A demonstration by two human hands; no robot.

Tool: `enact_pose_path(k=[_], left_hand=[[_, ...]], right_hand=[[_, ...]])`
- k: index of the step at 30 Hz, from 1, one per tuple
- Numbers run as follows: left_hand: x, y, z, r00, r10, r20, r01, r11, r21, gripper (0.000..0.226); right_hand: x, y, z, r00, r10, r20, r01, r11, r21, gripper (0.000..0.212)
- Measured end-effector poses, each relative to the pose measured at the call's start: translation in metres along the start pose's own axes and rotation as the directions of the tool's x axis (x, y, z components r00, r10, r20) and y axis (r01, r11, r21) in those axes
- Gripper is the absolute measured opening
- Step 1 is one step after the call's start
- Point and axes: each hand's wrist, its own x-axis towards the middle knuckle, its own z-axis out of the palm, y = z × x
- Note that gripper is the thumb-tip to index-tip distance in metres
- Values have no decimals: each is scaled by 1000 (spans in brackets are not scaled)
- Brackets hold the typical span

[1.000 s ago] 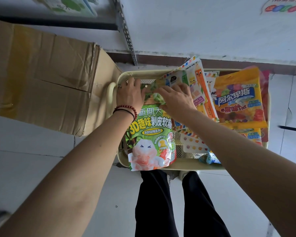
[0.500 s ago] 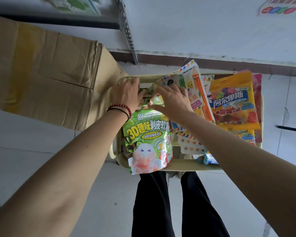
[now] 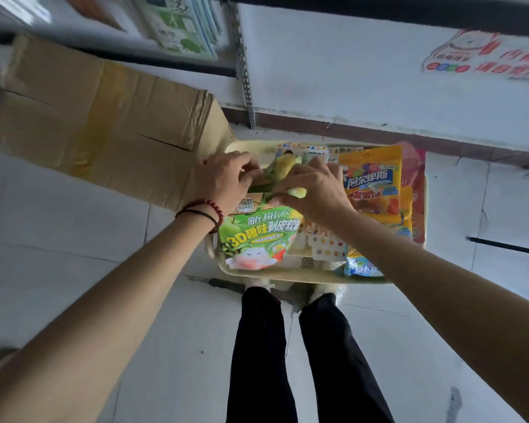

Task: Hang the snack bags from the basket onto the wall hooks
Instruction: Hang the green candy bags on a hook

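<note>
A pale yellow basket (image 3: pixel 290 274) stands on the floor in front of my feet, filled with snack bags. A green snack bag (image 3: pixel 257 236) with a white cartoon figure lies at its left side. My left hand (image 3: pixel 223 178) grips the bag's top left corner. My right hand (image 3: pixel 312 187) pinches the crumpled top edge of the same bag. To the right lies an orange snack bag (image 3: pixel 371 184) with blue lettering, over a pink bag (image 3: pixel 414 178). No wall hooks are in view.
A flattened cardboard box (image 3: pixel 104 126) leans to the left of the basket. A perforated metal upright (image 3: pixel 245 74) runs up the white wall, with packets (image 3: pixel 180 25) on a shelf above. My black-trousered legs (image 3: pixel 303 355) stand on grey floor tiles.
Both hands have drawn closer together on the green bag's top, crumpling it upward. The camera view has tilted up, showing more wall and shelf.
</note>
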Motion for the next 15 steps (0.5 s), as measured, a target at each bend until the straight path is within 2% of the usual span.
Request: enact_pose_path(k=[3, 5, 10, 12, 15], left_hand=[[-23, 20, -36, 997, 78, -22, -77, 996, 43, 14], [-37, 31, -61, 990, 134, -33, -131, 989, 73, 15], [-47, 50, -142, 973, 174, -154, -188, 979, -79, 21], [-50, 59, -180, 951, 216, -222, -215, 976, 27, 20], [-58, 72, -231, 902, 302, -309, -282, 953, 110, 20]], right_hand=[[-27, -28, -26, 996, -90, 16, 90, 996, -29, 24], [-43, -41, -44, 988, -148, -33, 146, 987, -68, 21], [-58, -76, -115, 965, -171, -197, 136, 975, -178, 25], [-62, -88, -145, 947, -210, -242, 147, 956, -255, 25], [-67, -110, -184, 921, -250, -300, 164, 945, -283, 26]])
